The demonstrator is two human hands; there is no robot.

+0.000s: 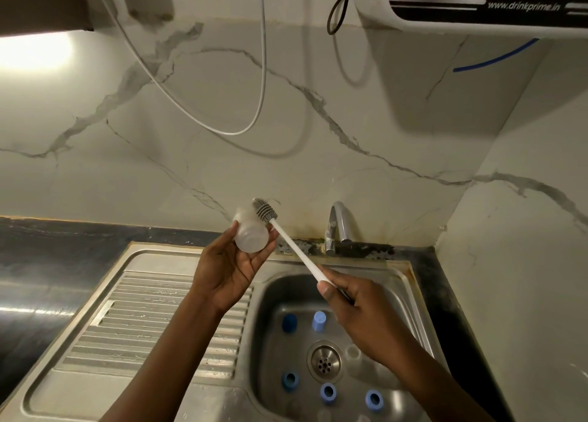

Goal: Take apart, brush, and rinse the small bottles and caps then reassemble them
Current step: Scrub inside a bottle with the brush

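Note:
My left hand [229, 269] holds a small clear plastic bottle [251, 235] above the sink's left edge, its base towards me. My right hand [353, 307] grips the white handle of a bottle brush [294, 246]. The brush's grey bristle head [264, 209] lies against the bottle's far end, outside it. Several blue caps lie in the sink basin, among them a dark blue cap [289, 322], a light blue cap [319, 320] and a ring-shaped cap [328, 392]. A clear bottle [353, 353] lies in the basin beside the drain.
The steel sink [410, 297] has a ribbed draining board [152, 323] on its left and a drain [324, 362] in the basin. A chrome tap [337, 226] stands behind. A dark counter [47, 262] runs along the marble wall; a water purifier [477, 8] hangs above.

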